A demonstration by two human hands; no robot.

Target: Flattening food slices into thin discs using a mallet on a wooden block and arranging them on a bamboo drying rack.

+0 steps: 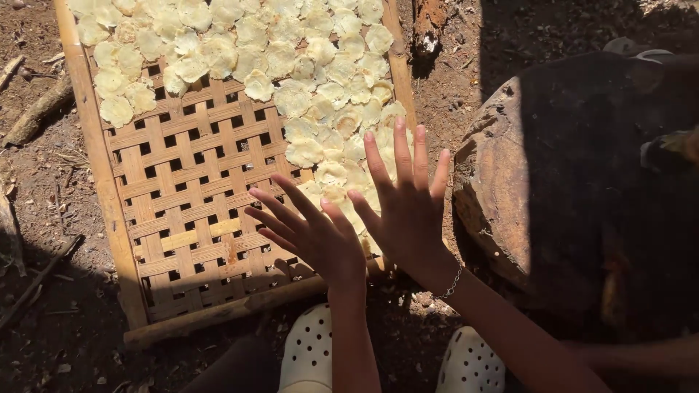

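Both hands flat and open over the near right part of a woven tray of pale slices; nothing gripped.

Left hand (309, 233) is held fingers spread above bare lattice, nothing clasped. Right hand (404, 200) is likewise splayed, fingertips (400, 125) over the edge of the pale slices (291, 58); contact cannot be told. A bead bracelet (453, 280) is worn on the right wrist. The woven tray (182, 211) is built of flat bamboo strips in open square weave, framed by round poles. The slices are thin, wrinkled, roughly round, overlapped across the far and right side; the near left lattice is uncovered. The tray's right pole is flanked by a large rounded stone (502, 196), half in shadow. Dry dirt with twigs is seen left. White perforated clogs (309, 349) are planted just beyond the near pole.
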